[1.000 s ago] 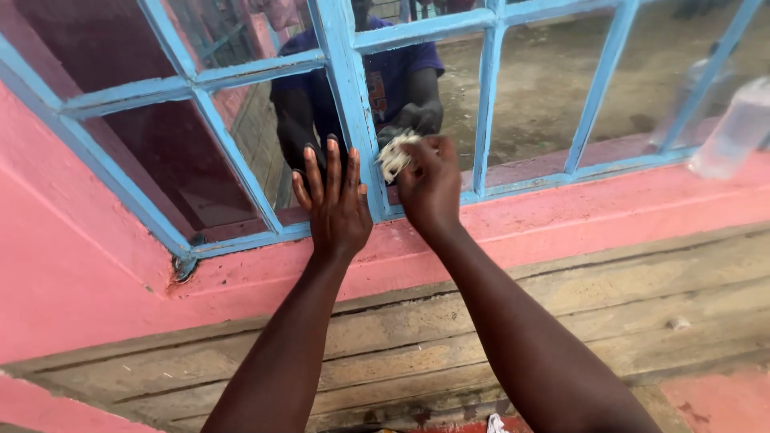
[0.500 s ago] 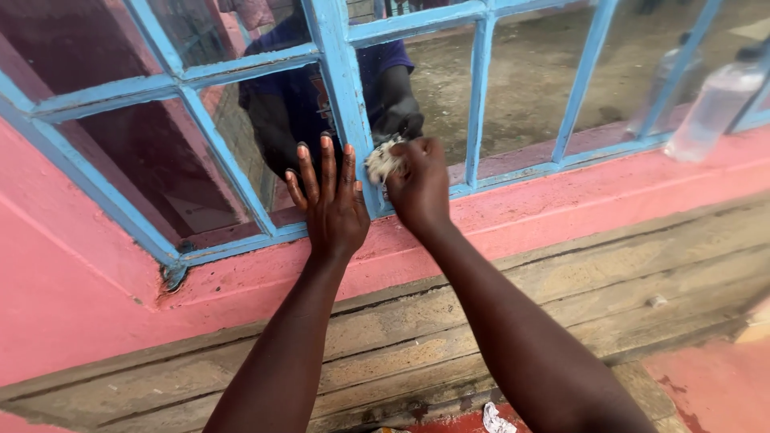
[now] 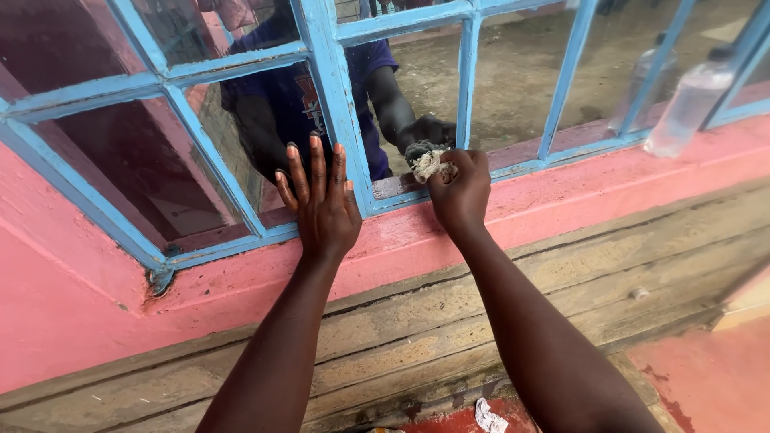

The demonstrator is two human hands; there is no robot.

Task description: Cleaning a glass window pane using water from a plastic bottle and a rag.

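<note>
Crumpled rag (image 3: 431, 164) sits clenched in right hand (image 3: 460, 192) against glass; left hand (image 3: 321, 204) fingers spread flat.

Light-blue window frame (image 3: 337, 96) over a pink wall (image 3: 561, 200); the crumpled wad (image 3: 429, 164) looks off-white, perhaps greyish.

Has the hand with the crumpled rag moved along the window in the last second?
Yes. The right hand with the rag has slid rightward, away from the thick blue upright bar, and now sits at the thinner bar.
</note>
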